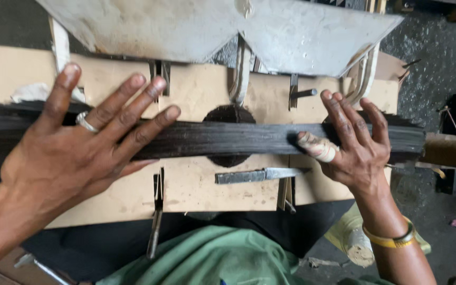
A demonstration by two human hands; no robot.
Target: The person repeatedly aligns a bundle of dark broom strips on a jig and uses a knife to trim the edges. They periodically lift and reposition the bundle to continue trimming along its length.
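Surface: pale cardboard tabletop, cut by narrow slots; dark gritty floor shows past its right edge.
Nearest: green cloth on the person's lap, under the near edge of the tabletop.
Near side: one flat metal blade lies just short of the bundle, between the two hands; one thin metal strip pokes through a slot and hangs over the near edge.
Bundle: one long black bundle of thin strips runs left to right across the tabletop, over a round dark hole.
Left hand: left hand lies flat on the bundle, fingers spread open and pressing down, a ring on one.
Right hand: right hand has its fingers curled over the bundle's right part, thumb wrapped in tape; it grips the bundle. A yellow bangle sits on the wrist.
Far side: two grey metal plates with slanted edges overhang the far edge, close behind the fingertips, leaving little room there.
Right end: a brown cylinder lies just beyond the bundle's tip.
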